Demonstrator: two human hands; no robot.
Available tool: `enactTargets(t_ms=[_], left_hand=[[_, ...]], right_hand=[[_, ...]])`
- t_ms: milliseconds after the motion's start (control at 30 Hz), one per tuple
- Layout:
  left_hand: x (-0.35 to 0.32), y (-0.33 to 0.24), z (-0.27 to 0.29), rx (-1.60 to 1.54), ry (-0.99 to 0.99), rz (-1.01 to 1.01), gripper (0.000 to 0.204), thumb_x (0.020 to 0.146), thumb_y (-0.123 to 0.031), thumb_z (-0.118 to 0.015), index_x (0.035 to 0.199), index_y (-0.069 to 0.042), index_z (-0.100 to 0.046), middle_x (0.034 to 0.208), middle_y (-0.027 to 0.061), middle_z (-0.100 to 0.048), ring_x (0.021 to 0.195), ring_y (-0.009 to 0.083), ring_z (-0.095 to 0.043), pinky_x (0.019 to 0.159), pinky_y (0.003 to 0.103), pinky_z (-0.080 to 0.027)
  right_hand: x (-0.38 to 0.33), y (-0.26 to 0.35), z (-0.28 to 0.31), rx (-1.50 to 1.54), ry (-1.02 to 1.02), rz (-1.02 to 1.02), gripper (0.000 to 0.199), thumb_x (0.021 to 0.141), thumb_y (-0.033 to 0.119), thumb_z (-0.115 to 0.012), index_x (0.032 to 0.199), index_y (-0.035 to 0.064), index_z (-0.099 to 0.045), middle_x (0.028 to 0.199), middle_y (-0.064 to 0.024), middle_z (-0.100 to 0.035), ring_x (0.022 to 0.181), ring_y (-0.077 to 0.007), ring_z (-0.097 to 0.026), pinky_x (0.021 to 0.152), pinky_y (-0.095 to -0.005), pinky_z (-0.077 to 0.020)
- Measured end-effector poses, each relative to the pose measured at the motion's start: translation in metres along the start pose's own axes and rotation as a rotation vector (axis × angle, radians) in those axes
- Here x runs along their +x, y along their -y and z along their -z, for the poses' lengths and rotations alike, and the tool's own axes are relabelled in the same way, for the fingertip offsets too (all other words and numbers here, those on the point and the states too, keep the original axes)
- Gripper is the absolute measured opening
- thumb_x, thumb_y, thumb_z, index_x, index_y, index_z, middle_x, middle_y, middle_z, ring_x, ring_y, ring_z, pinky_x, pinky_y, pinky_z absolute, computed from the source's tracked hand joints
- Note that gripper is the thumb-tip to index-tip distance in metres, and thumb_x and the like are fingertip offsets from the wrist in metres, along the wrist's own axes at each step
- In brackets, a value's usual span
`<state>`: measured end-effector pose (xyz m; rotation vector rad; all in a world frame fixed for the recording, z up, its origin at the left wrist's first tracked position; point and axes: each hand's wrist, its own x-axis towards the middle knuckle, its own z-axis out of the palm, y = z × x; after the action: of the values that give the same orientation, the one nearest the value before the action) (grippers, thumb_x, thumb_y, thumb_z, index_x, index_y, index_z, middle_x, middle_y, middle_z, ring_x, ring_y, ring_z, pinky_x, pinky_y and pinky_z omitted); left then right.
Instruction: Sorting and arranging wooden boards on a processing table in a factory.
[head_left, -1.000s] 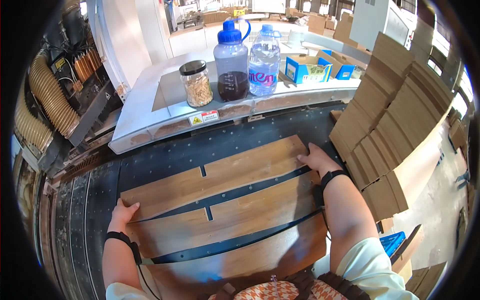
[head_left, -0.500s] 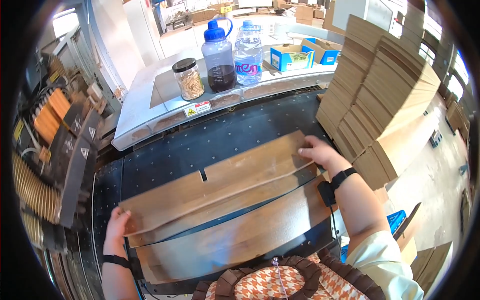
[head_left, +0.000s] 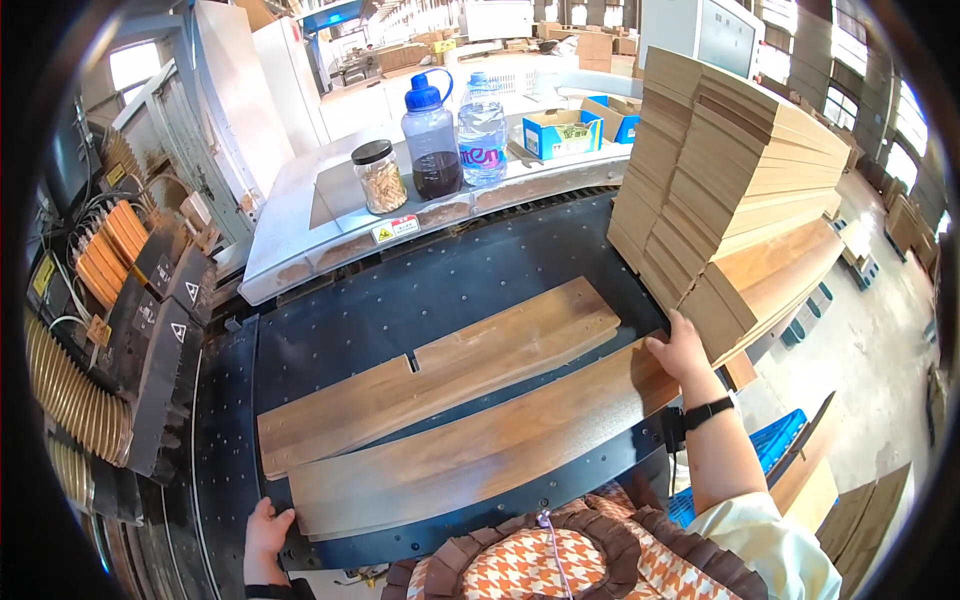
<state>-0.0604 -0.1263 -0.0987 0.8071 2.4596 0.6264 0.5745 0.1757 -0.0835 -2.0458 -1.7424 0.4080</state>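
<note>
A long wood-grain board point(head_left: 480, 440) lies crosswise on the black table, close to my body. My right hand point(head_left: 686, 355) is at its right end, thumb at the board's corner and fingers apart, stretched toward the cardboard-coloured stack. Beside the board's left end is my left hand point(head_left: 268, 535), its thumb and fingers apart and nothing between them. Just beyond lies a second wood-grain board point(head_left: 500, 350), with a small slot in its far edge. The two boards lie at a slight angle to each other, and neither hand touches the slotted one.
A tall stack of brown panels point(head_left: 690, 190) stands at the right. Across the table a pale ledge point(head_left: 290, 255) bears a lidded jar point(head_left: 382, 182), a blue-capped jug point(head_left: 433, 150), a water bottle point(head_left: 482, 135) and blue boxes point(head_left: 562, 135). Machinery with a ribbed hose point(head_left: 75, 365) is at left.
Both hands have let go of the slotted board, which now lies flat on the table. They have moved nearer my body, to the ends of the near board.
</note>
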Motion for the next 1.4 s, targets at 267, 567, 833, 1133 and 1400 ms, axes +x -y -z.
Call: enactTargets(t_ms=[267, 567, 833, 1133, 1400], left_hand=[[-0.048, -0.03, -0.045, -0.052, -0.105, -0.312, 0.029, 0.07, -0.01, -0.064, 0.095, 0.001, -0.056, 0.077, 0.0105, -0.061, 0.074, 0.0216, -0.059, 0.067, 0.032, -0.046], [-0.057, -0.023, -0.032, -0.638, -0.155, -0.155, 0.036, 0.071, -0.001, -0.057, 0.107, 0.003, -0.055, 0.094, 0.0081, -0.061, 0.088, 0.0169, -0.056, 0.077, 0.03, -0.045], [0.003, -0.094, 0.042, -0.665, -0.122, -0.447, 0.048, 0.077, -0.003, -0.056, 0.124, 0.002, -0.048, 0.114, 0.0098, -0.057, 0.103, 0.0181, -0.054, 0.089, 0.028, -0.042], [0.174, -0.164, 0.051, -0.29, 0.046, 0.074, 0.05, 0.076, -0.029, -0.065, 0.114, 0.001, -0.055, 0.11, 0.0137, -0.059, 0.1, 0.0274, -0.053, 0.087, 0.044, -0.038], [0.215, -0.21, -0.004, -0.578, 0.029, -0.013, 0.069, 0.076, -0.027, -0.066, 0.131, 0.004, -0.04, 0.136, 0.0187, -0.042, 0.128, 0.0298, -0.037, 0.104, 0.039, -0.03]], right_hand=[[-0.027, -0.037, -0.03, 0.018, -0.21, 0.105, 0.059, 0.068, 0.022, -0.073, 0.119, 0.0026, -0.052, 0.109, -0.0215, -0.058, 0.104, -0.0379, -0.054, 0.091, -0.0425, -0.0436], [-0.025, -0.016, -0.023, 0.719, 0.061, -0.027, 0.051, 0.071, -0.004, -0.067, 0.119, 0.0009, -0.052, 0.104, -0.0087, -0.059, 0.096, -0.0182, -0.055, 0.083, -0.0293, -0.0456], [0.027, 0.07, 0.012, 0.956, 0.075, 0.265, 0.044, 0.077, -0.004, -0.058, 0.121, -0.0026, -0.05, 0.106, -0.0076, -0.059, 0.098, -0.0161, -0.054, 0.087, -0.0272, -0.0429], [0.161, 0.159, -0.083, 0.426, 0.311, 0.06, 0.054, 0.068, 0.018, -0.076, 0.115, 0.0017, -0.056, 0.107, -0.0149, -0.061, 0.098, -0.024, -0.058, 0.085, -0.0336, -0.046], [0.213, 0.191, -0.13, 0.521, 0.387, 0.13, 0.055, 0.072, 0.015, -0.072, 0.122, 0.0035, -0.053, 0.116, -0.0178, -0.057, 0.107, -0.026, -0.055, 0.091, -0.0322, -0.0432]])
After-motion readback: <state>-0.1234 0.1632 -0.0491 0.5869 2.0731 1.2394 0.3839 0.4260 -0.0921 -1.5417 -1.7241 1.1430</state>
